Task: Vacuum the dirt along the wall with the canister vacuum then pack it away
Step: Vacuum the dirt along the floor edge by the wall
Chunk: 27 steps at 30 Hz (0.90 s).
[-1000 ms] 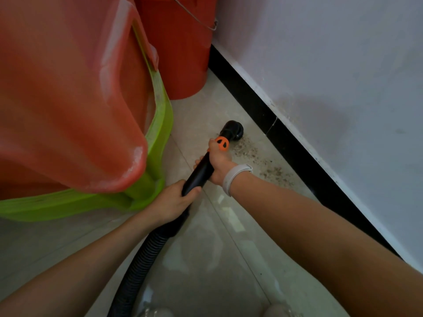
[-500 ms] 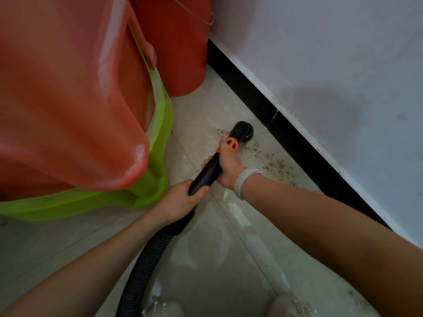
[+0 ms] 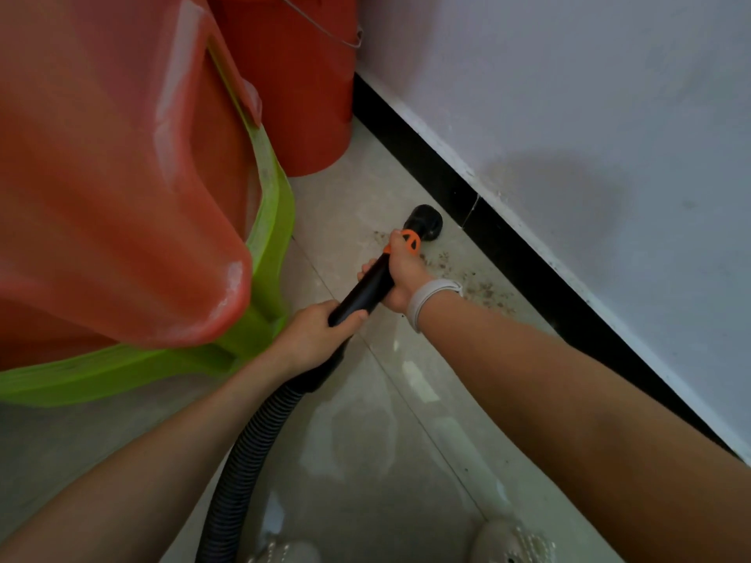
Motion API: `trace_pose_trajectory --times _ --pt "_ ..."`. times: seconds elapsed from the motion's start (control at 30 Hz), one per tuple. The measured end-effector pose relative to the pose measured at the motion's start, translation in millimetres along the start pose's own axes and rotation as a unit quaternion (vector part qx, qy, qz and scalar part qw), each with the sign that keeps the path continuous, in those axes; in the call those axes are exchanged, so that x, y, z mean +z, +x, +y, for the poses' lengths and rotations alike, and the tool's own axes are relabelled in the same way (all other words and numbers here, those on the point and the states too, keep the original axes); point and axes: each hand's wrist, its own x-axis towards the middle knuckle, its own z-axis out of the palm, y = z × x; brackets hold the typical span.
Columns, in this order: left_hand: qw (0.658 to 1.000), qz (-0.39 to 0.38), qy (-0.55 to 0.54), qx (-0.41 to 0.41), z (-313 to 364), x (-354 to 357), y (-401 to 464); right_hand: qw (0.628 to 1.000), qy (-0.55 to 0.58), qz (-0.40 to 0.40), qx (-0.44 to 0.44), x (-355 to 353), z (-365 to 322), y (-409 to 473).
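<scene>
Both hands grip the black vacuum wand (image 3: 367, 288): the right hand (image 3: 400, 278) wraps it just behind the orange collar (image 3: 411, 242), and the left hand (image 3: 315, 339) closes round its rear end where the ribbed hose (image 3: 248, 453) joins. The round nozzle (image 3: 426, 222) sits on the tiled floor (image 3: 365, 440), just beside the black skirting (image 3: 508, 253) at the floor's wall edge. The dirt (image 3: 475, 286) lies scattered along that edge, from the nozzle back toward the person. The sweep would go best with the nozzle kept flat on the tile and drawn slowly along the skirting, overlapping passes. Room is tight on the left, where the red tub (image 3: 113, 168) in the green basin (image 3: 268, 221) and the red bucket (image 3: 292, 83) crowd in; the floor nearer the feet lies open
</scene>
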Motion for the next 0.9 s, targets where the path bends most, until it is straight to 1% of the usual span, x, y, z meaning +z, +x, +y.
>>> trace_pose_trajectory --times 0.13,0.33,0.43,0.5,0.6,0.73,0.9 --pt "1.0 -0.011 -0.001 -0.007 -9.6 7.3 -11.0 1.0 0.014 -0.011 0.012 -15.0 14.1 -4.5" --pt "0.998 -0.005 0.068 -0.012 -16.7 8.6 -24.1 1.0 -0.003 -0.009 0.009 -26.0 17.1 -5.5" --pt "0.996 -0.008 0.085 -0.024 -18.7 10.7 -30.5 1.0 -0.021 0.004 0.012 -26.4 12.6 -2.6" --pt "0.995 -0.001 0.091 -0.028 -21.3 11.9 -36.2 0.999 -0.032 -0.003 0.016 -26.6 14.0 -2.0" --pt "0.996 -0.007 0.078 -0.031 -26.3 9.9 -42.8 0.999 -0.042 -0.017 0.02 -24.1 23.4 -2.4" --pt "0.996 -0.014 0.087 -0.028 -26.5 7.6 -45.1 0.999 -0.032 -0.034 -0.006 -12.9 28.9 0.2" --pt "0.999 0.001 0.032 -0.037 -31.0 -2.5 -48.9 0.996 -0.054 -0.052 -0.042 12.8 31.1 -0.8"
